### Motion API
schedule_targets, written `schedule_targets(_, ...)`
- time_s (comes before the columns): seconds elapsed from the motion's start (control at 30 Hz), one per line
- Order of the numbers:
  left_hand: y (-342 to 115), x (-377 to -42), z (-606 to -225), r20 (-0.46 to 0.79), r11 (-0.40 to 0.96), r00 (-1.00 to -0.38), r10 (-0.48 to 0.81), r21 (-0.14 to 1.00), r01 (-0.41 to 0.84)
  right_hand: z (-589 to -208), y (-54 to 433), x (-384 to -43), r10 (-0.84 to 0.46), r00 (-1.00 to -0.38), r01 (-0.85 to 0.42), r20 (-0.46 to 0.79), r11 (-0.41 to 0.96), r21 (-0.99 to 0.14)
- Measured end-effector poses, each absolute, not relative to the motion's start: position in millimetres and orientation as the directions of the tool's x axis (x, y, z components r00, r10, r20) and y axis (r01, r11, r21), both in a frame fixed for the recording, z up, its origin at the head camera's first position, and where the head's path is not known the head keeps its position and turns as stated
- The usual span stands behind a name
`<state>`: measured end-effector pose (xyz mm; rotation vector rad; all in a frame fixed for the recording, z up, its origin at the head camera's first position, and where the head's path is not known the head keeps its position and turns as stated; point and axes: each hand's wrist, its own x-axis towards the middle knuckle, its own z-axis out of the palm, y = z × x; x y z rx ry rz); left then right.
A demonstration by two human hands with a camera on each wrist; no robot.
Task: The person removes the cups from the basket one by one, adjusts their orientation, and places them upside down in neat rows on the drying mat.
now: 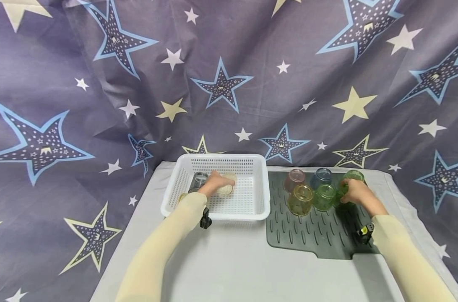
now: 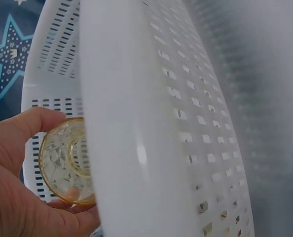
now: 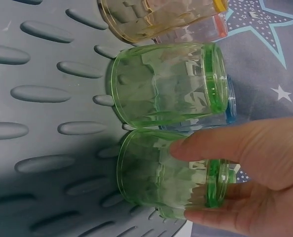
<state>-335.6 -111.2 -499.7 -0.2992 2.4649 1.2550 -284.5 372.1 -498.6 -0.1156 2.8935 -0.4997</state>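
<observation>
1. The left hand (image 1: 217, 183) reaches into the white basket (image 1: 236, 217); its thumb and fingers are curved around a clear glass (image 2: 60, 158) with an amber rim; the thumb lies at one side of that rim, the fingertips at the opposite side, so the spread between them is about as wide as the glass.
2. The left wrist view shows the basket's wall cutting off part of this glass; whether the glass touches the basket floor I cannot tell.
3. Left of this hand, inside the basket, are dark glasses (image 1: 200, 178); a yellowish glass (image 1: 182, 196) shows partly near the sleeve.
4. The right hand (image 1: 358, 193) is over the dark mat (image 1: 300, 235); its thumb presses one side of a green glass (image 3: 156, 170) and its fingers lie along the other, a moderately wide grasp; that glass stands on the mat.
5. Just beside it stands a second green glass (image 1: 324, 197); next to that is a yellow glass (image 1: 300, 200); behind are a pink glass (image 1: 295, 178) and a blue glass (image 1: 323, 176); another green one (image 1: 355, 175) is behind the right hand.
</observation>
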Motion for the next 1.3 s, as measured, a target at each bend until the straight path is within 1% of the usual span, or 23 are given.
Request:
schedule_targets(0.17,-115,-335,-498,-0.343,0.545,-0.938,-0.051,0.778,-0.314,-496,372,-283,-0.110,-0.976,-0.040,-0.189,0.939,-0.341)
schedule_targets(0.3,-118,-336,-497,-0.299,0.543,-0.953,-0.051,0.792,-0.278,-497,372,-282,-0.110,-0.977,-0.042,-0.183,0.939,-0.341)
schedule_targets(0.43,-120,-337,-493,-0.322,0.500,-0.946,-0.031,0.815,-0.294,-497,373,-281,-0.114,-0.979,-0.049,-0.171,0.939,-0.342)
schedule_targets(0.57,-122,-340,-489,-0.361,0.405,-0.933,-0.013,0.851,-0.335,-498,374,-281,-0.113,-0.978,-0.047,-0.175,0.938,-0.344)
schedule_targets(0.73,-128,-344,-481,-0.392,0.280,-0.918,0.062,0.889,-0.361,-499,374,-282,-0.116,-0.979,-0.052,-0.165,0.936,-0.349)
schedule_targets(0.87,-135,-347,-474,-0.380,0.226,-0.914,0.141,0.911,-0.344,-498,374,-283,-0.112,-0.980,-0.051,-0.162,0.938,-0.342)
schedule_targets(1.0,-139,-347,-467,-0.323,0.164,-0.919,0.224,0.943,-0.291,-496,374,-282,-0.109,-0.982,-0.050,-0.158,0.940,-0.336)
schedule_targets(1.17,-143,-345,-457,-0.236,0.062,-0.929,0.285,0.972,-0.228,-498,373,-281,-0.119,-0.984,-0.068,-0.130,0.938,-0.339)
schedule_targets(1.3,-147,-342,-452,-0.187,0.030,-0.925,0.332,0.982,-0.188,-502,373,-280,-0.120,-0.985,-0.072,-0.122,0.937,-0.342)
